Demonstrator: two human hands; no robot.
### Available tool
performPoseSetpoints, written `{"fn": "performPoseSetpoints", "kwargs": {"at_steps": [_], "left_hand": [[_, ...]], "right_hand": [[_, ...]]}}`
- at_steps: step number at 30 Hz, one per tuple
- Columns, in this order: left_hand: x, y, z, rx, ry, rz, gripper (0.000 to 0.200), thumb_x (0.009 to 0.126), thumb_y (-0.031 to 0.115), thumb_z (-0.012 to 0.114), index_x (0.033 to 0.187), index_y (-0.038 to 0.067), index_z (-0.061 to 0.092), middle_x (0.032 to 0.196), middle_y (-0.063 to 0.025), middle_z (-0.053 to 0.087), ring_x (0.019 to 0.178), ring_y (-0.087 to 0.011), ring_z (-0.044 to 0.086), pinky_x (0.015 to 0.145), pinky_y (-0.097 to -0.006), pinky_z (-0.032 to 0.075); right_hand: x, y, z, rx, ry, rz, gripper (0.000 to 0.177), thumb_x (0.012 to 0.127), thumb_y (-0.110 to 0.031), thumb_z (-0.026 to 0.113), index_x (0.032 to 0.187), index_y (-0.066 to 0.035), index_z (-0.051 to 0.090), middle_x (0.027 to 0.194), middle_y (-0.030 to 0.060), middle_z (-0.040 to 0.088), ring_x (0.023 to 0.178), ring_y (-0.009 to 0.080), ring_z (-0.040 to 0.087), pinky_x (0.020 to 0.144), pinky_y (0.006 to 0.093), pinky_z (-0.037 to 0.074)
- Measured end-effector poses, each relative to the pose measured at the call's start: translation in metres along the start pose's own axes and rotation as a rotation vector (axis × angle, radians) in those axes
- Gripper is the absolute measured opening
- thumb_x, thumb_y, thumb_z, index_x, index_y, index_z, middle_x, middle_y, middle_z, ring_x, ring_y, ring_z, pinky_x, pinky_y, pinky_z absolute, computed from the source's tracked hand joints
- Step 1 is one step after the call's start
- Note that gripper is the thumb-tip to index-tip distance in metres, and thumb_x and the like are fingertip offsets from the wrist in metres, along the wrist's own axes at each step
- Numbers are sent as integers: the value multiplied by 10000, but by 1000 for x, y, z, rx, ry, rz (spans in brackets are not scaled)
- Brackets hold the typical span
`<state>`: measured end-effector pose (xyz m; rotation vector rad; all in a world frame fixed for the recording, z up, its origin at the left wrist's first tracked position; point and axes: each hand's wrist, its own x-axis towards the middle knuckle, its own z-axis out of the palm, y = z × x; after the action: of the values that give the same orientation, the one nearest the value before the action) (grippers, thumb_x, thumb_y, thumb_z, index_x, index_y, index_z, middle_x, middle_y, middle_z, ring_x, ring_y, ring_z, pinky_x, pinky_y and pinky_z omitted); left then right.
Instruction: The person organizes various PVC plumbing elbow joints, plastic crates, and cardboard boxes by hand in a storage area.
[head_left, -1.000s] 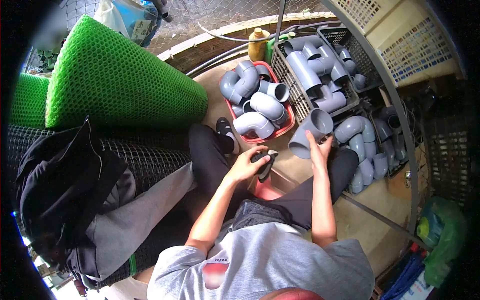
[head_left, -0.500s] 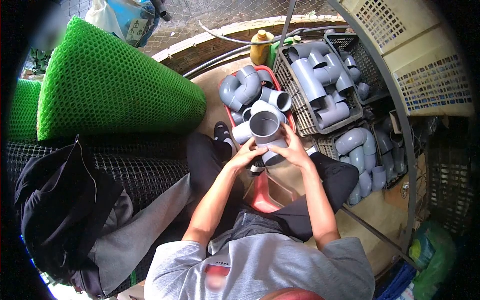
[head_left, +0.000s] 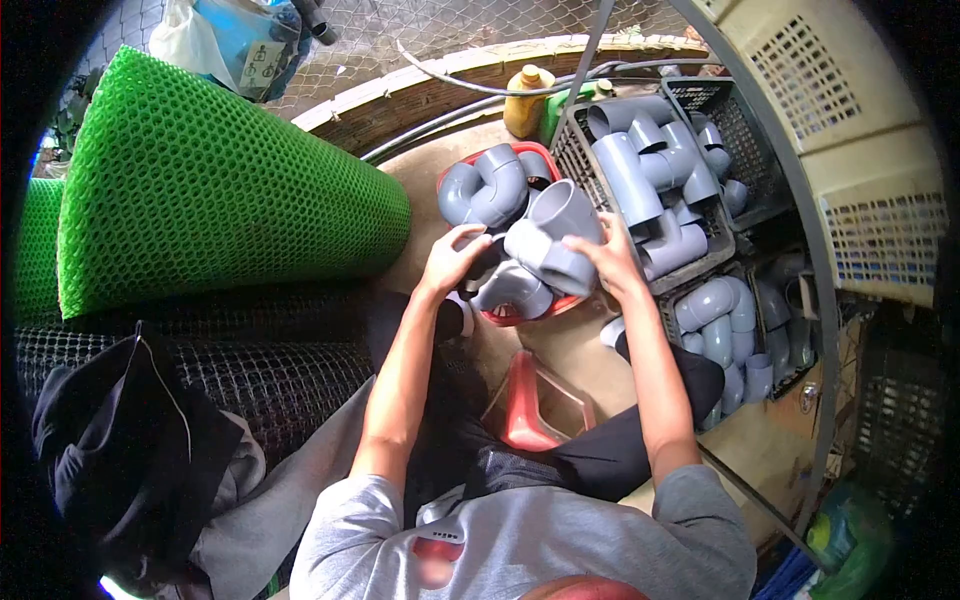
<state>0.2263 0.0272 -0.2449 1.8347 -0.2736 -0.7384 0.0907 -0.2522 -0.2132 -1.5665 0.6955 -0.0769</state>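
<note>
One grey pipe fitting (head_left: 550, 245) sits in my right hand (head_left: 612, 262), over the red basket (head_left: 540, 149) at 12 o'clock from me, its open mouth tipped towards 12. The step in hand, I'd judge, is positioning this piece at the basket; setting it down would call for a steady lowering, then easing my fingers off. My right thumb presses its near face, fingers wrapped at its 3 o'clock side. My left hand (head_left: 455, 263), at the basket's 8 o'clock, curls around a dark object (head_left: 487, 262) I cannot identify. Both forearms reach forward, slanting inward towards 12.
</note>
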Motion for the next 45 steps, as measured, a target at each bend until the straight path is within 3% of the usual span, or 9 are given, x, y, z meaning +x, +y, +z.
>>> {"fn": "performPoseSetpoints", "kwargs": {"at_steps": [2, 5, 12, 19, 21, 28, 33, 38, 45], "left_hand": [[3, 4, -4, 215, 119, -253, 435, 903, 388, 780, 1176, 52, 745, 1108, -134, 763, 1029, -198, 704, 947, -332, 535], [8, -19, 10, 269, 64, 132, 483, 872, 407, 798, 1214, 72, 730, 937, -151, 771, 759, -196, 735, 741, -362, 579], [6, 1, 13, 328, -87, 127, 459, 905, 353, 777, 1279, 94, 716, 1199, -143, 755, 957, -234, 736, 885, -363, 558], [5, 2, 6, 371, -101, 90, 426, 908, 313, 779, 1263, 84, 726, 1159, -140, 766, 870, -222, 731, 853, -359, 563], [6, -1, 8, 356, -43, 229, 411, 914, 299, 787, 1244, 62, 728, 1144, -177, 765, 1077, -266, 747, 942, -374, 557], [1, 30, 10, 330, -124, 109, 451, 919, 300, 782, 1292, 57, 708, 1154, -182, 767, 719, -184, 682, 750, -343, 557], [6, 21, 12, 361, -113, 199, 442, 930, 295, 744, 1300, 58, 701, 1227, -205, 734, 1181, -310, 702, 1025, -399, 524], [8, 31, 14, 295, -117, 178, 436, 939, 290, 731, 1299, 47, 699, 1254, -199, 729, 1207, -323, 690, 1045, -399, 517], [13, 20, 28, 370, -156, 221, 435, 932, 291, 735, 1289, 45, 701, 1251, -205, 728, 1180, -326, 701, 1040, -402, 517]], "right_hand": [[37, -6, -1, -209, 201, -61, 959, 666, -314, 957, 1406, 13, 443, 1341, 213, 577, 1231, 269, 576, 1053, 390, 481], [80, -27, 4, -648, 338, -215, 1011, 655, -412, 950, 1415, 18, 440, 1345, 304, 556, 1250, 425, 585, 1053, 498, 489], [157, 0, 40, -911, 234, -279, 727, 914, -431, 753, 1472, -38, 502, 1371, 263, 512, 1295, 474, 525, 1058, 547, 484], [145, -15, 62, -1202, 245, -267, 705, 893, -434, 740, 1435, -27, 543, 1353, 251, 510, 1342, 440, 453, 1060, 591, 443], [138, -6, 52, -1145, 238, -320, 696, 885, -428, 753, 1425, -50, 531, 1367, 245, 500, 1320, 451, 476, 1040, 578, 474], [106, -1, 11, -974, 177, -262, 698, 878, -396, 762, 1453, -77, 527, 1338, 261, 570, 1230, 449, 602, 1033, 527, 510], [90, 2, -12, -795, 228, -379, 666, 888, -317, 747, 1472, -85, 526, 1244, 272, 670, 1172, 464, 642, 1016, 501, 526], [40, -17, -45, -536, 313, -268, 469, 913, -206, 764, 1322, -13, 640, 1019, 182, 756, 862, 250, 754, 777, 381, 587], [19, 19, -153, -591, 495, -218, 363, 937, -184, 722, 1257, -23, 666, 974, 154, 778, 880, 270, 766, 791, 389, 587]]}}
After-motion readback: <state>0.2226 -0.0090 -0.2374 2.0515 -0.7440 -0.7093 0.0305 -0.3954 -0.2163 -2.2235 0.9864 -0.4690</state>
